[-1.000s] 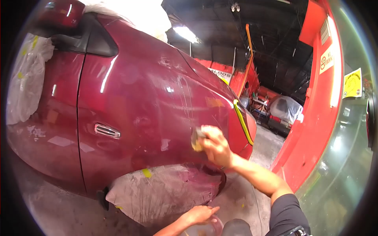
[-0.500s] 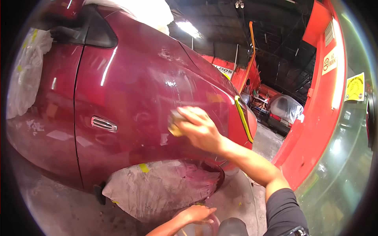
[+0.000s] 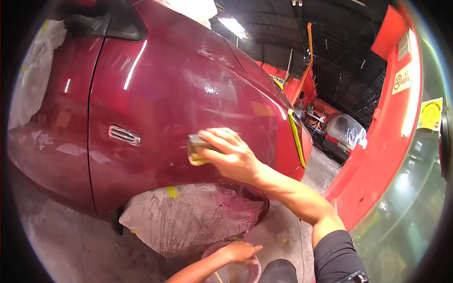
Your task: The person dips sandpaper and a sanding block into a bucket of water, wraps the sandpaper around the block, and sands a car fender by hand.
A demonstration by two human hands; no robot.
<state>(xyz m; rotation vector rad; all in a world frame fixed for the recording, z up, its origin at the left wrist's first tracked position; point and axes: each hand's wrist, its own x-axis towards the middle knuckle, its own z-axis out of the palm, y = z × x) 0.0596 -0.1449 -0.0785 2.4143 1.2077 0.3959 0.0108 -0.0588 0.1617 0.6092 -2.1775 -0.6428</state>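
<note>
1. the right hand point(image 3: 231, 158) grasps a gray-and-yellow block point(image 3: 193, 150), fingers curled over its top, apparently flush with a maroon car's front fender point(image 3: 172, 96).
2. the block juts past the fingertips toward the chrome side vent point(image 3: 124, 135), which lies to the left in view; below hangs the plastic sheet point(image 3: 184, 224) masking the wheel arch.
3. the block's exposed end stands roughly upright; the hand covers the rest, leaving its long axis uncertain.
4. the left hand point(image 3: 241, 252), farther from the block, is low over a bucket point(image 3: 257, 270); whether it grips anything cannot be told.
</note>
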